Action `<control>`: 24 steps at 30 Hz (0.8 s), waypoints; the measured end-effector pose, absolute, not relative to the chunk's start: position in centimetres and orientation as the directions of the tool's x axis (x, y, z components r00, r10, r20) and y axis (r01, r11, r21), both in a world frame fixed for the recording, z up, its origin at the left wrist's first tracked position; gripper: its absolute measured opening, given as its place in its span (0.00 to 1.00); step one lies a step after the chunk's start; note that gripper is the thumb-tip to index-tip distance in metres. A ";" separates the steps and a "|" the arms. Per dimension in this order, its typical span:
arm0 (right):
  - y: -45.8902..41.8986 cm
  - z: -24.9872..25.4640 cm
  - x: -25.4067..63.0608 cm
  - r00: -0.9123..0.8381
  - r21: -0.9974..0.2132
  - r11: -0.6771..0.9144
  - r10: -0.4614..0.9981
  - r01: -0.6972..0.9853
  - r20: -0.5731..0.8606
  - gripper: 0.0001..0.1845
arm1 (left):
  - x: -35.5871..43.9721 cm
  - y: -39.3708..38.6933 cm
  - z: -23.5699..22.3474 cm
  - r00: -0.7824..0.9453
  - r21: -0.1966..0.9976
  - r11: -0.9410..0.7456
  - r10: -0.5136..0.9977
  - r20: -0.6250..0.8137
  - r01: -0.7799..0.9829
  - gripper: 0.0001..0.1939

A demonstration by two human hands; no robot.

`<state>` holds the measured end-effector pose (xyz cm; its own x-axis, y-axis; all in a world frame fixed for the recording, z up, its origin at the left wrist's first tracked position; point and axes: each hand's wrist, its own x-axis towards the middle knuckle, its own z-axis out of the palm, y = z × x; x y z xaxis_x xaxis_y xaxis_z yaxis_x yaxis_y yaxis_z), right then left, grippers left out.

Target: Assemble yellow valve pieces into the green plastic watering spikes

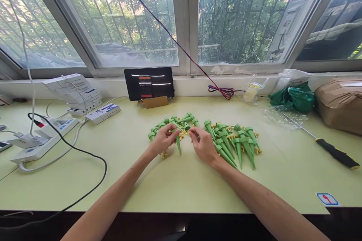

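Observation:
My left hand (162, 140) pinches a green plastic watering spike (178, 146), its tip pointing down over the table. Facing it, my right hand (204, 146) has thumb and forefinger closed on a small yellow plastic valve (186, 133), mostly covered by the fingertips. Behind the hands lies a loose group of green spikes (186, 117) with small yellow pieces among them. A larger pile of green spikes with yellow valves (225, 139) sits just right of my right hand. One loose yellow valve (163, 155) lies beneath my left wrist.
A tablet (149, 84) showing a timer leans by the window. At left are a power strip (45, 141), cables and stacked white boxes (75, 92). A screwdriver (336, 153), green bag (294, 97) and brown parcel (339, 103) lie at right; a sticker (327, 199) marks the front edge.

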<state>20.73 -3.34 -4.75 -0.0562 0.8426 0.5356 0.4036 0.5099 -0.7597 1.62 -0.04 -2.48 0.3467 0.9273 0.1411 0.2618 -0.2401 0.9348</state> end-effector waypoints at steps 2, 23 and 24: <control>-3.4 -4.8 20.7 -0.058 -0.760 0.509 0.844 0.404 0.534 0.12 | 1.6 -0.1 -2.5 0.344 0.939 -0.232 0.929 0.136 0.255 0.17; -3.6 -4.7 20.7 -0.090 -0.776 0.498 0.858 0.388 0.506 0.09 | 1.8 -0.8 -1.7 0.417 0.911 -0.255 0.903 0.104 0.325 0.15; -3.6 -4.7 20.7 -0.090 -0.779 0.496 0.860 0.385 0.503 0.09 | 1.8 -0.7 -1.8 0.418 0.910 -0.253 0.903 0.099 0.330 0.16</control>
